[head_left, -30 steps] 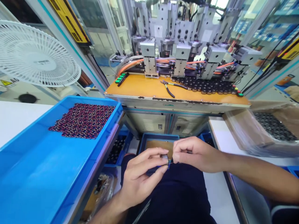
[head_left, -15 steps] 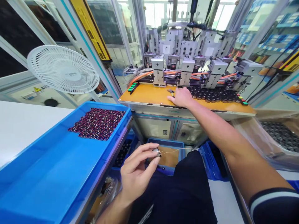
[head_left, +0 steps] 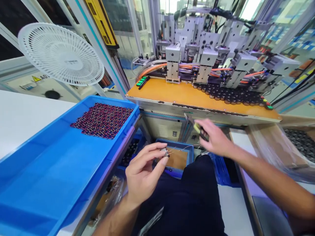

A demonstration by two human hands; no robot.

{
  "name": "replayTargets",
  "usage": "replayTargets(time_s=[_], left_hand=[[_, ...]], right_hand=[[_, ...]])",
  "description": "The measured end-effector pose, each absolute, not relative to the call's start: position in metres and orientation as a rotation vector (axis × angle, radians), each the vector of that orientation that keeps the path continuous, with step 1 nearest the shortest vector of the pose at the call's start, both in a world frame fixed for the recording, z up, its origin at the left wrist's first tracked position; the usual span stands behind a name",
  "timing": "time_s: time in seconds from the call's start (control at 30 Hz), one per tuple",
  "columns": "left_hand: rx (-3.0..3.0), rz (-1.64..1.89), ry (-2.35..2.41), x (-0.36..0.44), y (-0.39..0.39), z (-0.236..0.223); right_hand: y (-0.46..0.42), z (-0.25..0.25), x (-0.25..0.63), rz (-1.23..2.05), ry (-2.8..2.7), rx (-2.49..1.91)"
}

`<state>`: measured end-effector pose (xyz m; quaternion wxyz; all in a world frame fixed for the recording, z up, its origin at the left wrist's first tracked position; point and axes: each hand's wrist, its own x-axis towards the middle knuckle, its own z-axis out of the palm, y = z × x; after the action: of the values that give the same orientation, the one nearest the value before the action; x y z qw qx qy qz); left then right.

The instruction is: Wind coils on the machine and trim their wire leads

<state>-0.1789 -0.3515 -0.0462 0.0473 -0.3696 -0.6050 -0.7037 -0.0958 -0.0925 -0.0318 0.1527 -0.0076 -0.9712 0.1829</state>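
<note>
Left hand pinching small metal part, thin wire jutting out, right hand gripping pliers, blue tray at left

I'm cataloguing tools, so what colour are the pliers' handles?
The pliers' handles are yellow and black, showing best in the head view, though blurred.

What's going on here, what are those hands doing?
A person's left hand holds a small metal part in its fingertips, with thin wires sticking out. The right hand grips pliers, blurred here, their tips away from the part. A blue tray with many small pieces sits on the left, and a machine stands ahead.
</note>
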Motion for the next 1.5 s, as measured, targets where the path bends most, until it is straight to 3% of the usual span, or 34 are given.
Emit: replayTargets(time_s=[0.17, 0.33, 0.87, 1.13, 1.5], left_hand=[[-1.147, -2.124, -1.874, -0.178, -0.347, -0.046], [-1.206, -2.152, -1.873, -0.175, -0.342, -0.048], [-1.25, -2.146, -1.886, -0.171, -0.35, -0.048], [-1.304, -2.112, -1.875, -0.172, -0.348, -0.049], [-1.436, -2.052, -1.684, -0.179, -0.348, -0.059]], right_hand=[[-0.157, -0.065, -0.02, 1.589, -2.539, 0.022], [-0.184, -0.062, -0.003, 2.055, -2.228, 0.183], [-0.189, -0.048, -0.022, 2.151, -2.081, 0.272], [-0.196, -0.053, -0.018, 2.057, -2.183, 0.077], [-0.182, -0.045, -0.011, 2.33, -2.032, 0.101]])
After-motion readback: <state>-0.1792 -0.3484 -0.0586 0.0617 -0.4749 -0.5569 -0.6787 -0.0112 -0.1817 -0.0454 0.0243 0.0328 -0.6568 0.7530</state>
